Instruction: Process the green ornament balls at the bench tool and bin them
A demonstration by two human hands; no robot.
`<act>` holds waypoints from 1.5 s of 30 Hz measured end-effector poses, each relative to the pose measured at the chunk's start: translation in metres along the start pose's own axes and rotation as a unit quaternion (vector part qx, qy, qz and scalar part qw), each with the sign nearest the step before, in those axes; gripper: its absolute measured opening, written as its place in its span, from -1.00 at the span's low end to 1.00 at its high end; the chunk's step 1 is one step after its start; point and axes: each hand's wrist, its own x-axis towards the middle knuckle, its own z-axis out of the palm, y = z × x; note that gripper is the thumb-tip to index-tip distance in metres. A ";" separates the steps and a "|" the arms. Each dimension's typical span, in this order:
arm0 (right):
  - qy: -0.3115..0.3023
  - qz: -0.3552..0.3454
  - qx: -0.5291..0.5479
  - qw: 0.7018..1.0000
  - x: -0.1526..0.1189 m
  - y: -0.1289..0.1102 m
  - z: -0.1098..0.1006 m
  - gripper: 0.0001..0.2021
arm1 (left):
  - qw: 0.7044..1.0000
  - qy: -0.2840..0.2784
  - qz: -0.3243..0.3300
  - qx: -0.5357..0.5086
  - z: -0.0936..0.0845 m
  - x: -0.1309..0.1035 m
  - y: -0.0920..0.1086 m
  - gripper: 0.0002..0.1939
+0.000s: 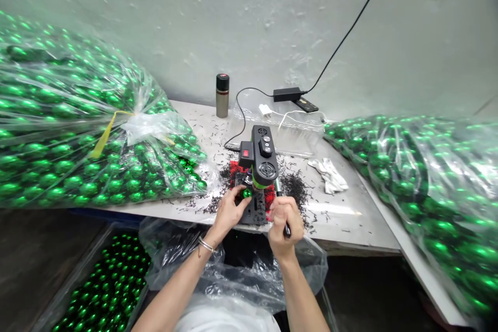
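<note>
Between the fingertips of my left hand point(230, 208) is a shiny green bauble point(247, 193), held beneath the head of a small black bench press machine point(265, 158). My right hand point(287, 222) is wrapped around the black lever handle point(287, 230) at the machine's right side. The machine stands on a slotted dark base plate point(257, 212) with red material point(270, 195) around it. Small black bits point(293, 190) lie heaped on both sides of the base. How the bauble meets the machine's tool is partly hidden by my fingers and the head.
Big clear bags of green baubles stand at left point(70, 129) and right point(428, 202). Below left is a bin of baubles point(105, 280). Behind the machine are a bottle point(222, 96), a power adapter point(288, 94) and a clear plastic tray point(299, 140). White gloves point(330, 176) lie right.
</note>
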 end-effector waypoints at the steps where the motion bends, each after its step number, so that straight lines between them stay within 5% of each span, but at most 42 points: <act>1: 0.000 -0.001 0.001 1.000 -0.001 0.001 0.000 -0.73 | 0.999 0.004 0.017 0.035 0.001 -0.002 0.000 -0.68; 10: -0.004 -0.007 -0.001 1.000 -0.002 -0.001 0.000 -0.75 | 0.977 0.004 0.166 0.131 0.006 -0.009 -0.006 -0.70; 28: 0.038 -0.057 0.047 0.997 -0.051 0.047 0.020 -0.72 | 0.971 0.026 0.187 0.145 0.007 -0.009 -0.011 -0.72; 41: -0.004 -0.106 0.009 0.994 -0.041 0.045 0.016 -0.75 | 0.976 0.007 0.169 0.137 0.009 -0.005 -0.012 -0.71; 45: 0.034 -0.044 0.026 0.998 -0.019 0.024 0.013 -0.72 | 0.977 0.027 0.168 0.128 0.013 -0.002 -0.013 -0.71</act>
